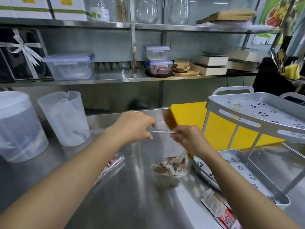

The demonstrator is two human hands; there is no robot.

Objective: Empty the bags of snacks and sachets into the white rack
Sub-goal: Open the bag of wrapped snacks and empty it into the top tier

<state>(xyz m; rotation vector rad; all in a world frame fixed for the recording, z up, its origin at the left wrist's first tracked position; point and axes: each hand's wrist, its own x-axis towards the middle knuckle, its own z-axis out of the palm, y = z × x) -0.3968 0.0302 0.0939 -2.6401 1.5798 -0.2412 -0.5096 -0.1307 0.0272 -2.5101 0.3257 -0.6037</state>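
A clear plastic bag hangs above the steel counter, with brown-wrapped snacks bunched at its bottom. My left hand and my right hand each pinch one side of its top edge, holding the mouth stretched between them. The white two-tier rack stands to the right; its upper shelf and lower shelf both show bare perforated metal. A second clear bag with red sachets lies flat on the counter under my left forearm. Loose red-and-white sachets lie near the counter's front, under my right forearm.
A yellow cutting board leans behind the rack. Two translucent jugs stand at the left of the steel counter. Steel shelves behind hold lidded plastic boxes, wooden boards and cartons.
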